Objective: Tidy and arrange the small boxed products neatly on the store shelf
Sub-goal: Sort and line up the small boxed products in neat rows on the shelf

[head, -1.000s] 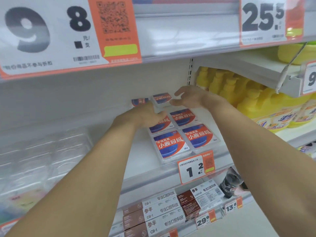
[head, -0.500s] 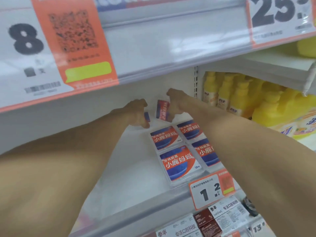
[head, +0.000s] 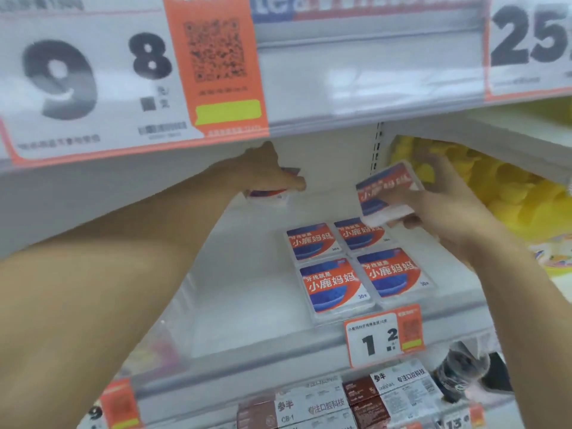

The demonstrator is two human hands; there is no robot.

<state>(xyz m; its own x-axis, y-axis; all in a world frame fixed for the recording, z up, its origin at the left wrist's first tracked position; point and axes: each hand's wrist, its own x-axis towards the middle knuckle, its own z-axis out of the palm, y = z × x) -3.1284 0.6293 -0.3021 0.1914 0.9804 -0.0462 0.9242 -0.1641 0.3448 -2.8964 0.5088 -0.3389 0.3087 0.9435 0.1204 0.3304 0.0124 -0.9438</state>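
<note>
Head view: both arms reach into the store shelf (head: 247,305) beneath the large price strip (head: 93,88). The right hand (head: 439,205) holds one small boxed product (head: 383,193) lifted clear of the shelf and tilted, its printed face toward the camera, fingers curled round its far edge and thumb under the near edge; the grip is clamped on that box. The left hand (head: 266,171) is deep at the back of the shelf, fingers closed over a second box (head: 269,196) that appears to rest on or just above the shelf floor. Four boxes (head: 356,267) lie flat in a two-by-two block near the front edge, just behind the small price tag (head: 383,335), faces up. Judgement: the two rear boxes are being drawn forward so they can join the front block. Yellow bottles (head: 510,196) stand in the adjacent bay to the right.
</note>
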